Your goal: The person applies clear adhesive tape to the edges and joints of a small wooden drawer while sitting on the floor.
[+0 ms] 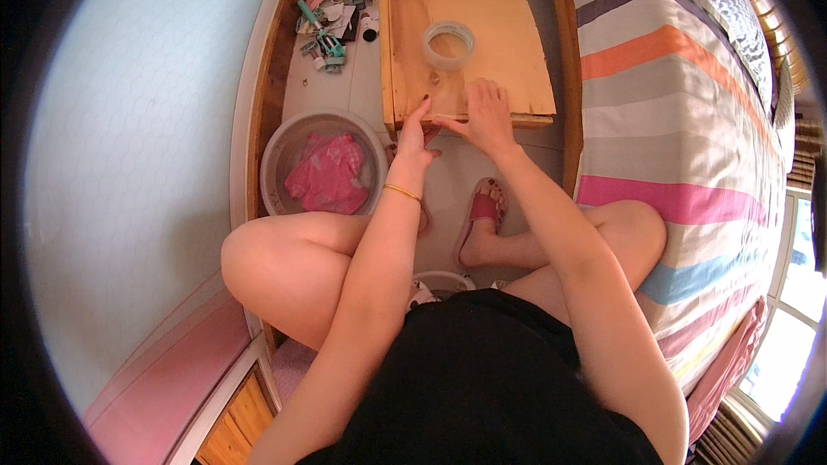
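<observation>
A light wooden box or drawer unit (pixel 465 9) with a flat panel on top stands in front of me. A roll of clear tape (pixel 448 45) lies on the panel. At its near edge, my left hand (pixel 417 136) is open, one digit along the top corner and the others lower, apart. Just to the right, my right hand (pixel 489 119) rests its bent fingers on the panel, with the thumb stretched left along the edge. The thumb tip comes close to my left hand. Whether anything thin lies between them is too small to tell.
A grey basin (pixel 272 164) holding pink cloth (pixel 327 174) stands at left. Beyond it lies a pile of small green, white and black items (pixel 327 39). A striped bed (pixel 663 120) borders the right side, a pale blue panel (pixel 146 120) the left. My slippered foot (pixel 482 215) is below the box.
</observation>
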A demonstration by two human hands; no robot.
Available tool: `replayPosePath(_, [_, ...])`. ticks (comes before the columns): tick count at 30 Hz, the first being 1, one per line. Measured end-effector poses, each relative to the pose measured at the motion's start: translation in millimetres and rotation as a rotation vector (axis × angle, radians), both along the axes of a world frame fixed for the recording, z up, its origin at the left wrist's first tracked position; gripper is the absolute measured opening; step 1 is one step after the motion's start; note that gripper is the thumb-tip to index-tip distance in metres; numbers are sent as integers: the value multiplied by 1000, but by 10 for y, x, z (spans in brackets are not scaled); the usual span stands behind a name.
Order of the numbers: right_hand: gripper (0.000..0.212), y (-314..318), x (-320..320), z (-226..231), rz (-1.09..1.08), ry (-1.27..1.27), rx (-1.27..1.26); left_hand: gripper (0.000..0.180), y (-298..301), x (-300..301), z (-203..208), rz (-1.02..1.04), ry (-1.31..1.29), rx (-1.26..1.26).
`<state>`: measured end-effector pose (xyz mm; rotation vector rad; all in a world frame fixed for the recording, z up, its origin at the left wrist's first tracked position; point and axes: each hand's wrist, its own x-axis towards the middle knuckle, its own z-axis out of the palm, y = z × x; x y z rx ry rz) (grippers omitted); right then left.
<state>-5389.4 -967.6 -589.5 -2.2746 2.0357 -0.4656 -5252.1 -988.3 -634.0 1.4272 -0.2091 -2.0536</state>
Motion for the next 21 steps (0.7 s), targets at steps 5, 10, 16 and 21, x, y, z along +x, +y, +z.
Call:
replayPosePath(5, [62,-43,-62,-76,116,11,-136,65,11,-7,89,-1,1,-11])
replayPosePath(10, [58,-25,-47,-94,132,11,-129,75,26,7,146,-5,13,-31])
replayPosePath(16, [61,23,-76,-176,149,54,-110,76,26,-1,88,-26,4,-43])
replayPosePath(21, [66,26,1,-144,117,19,-130,64,11,24,9,-13,18,-28])
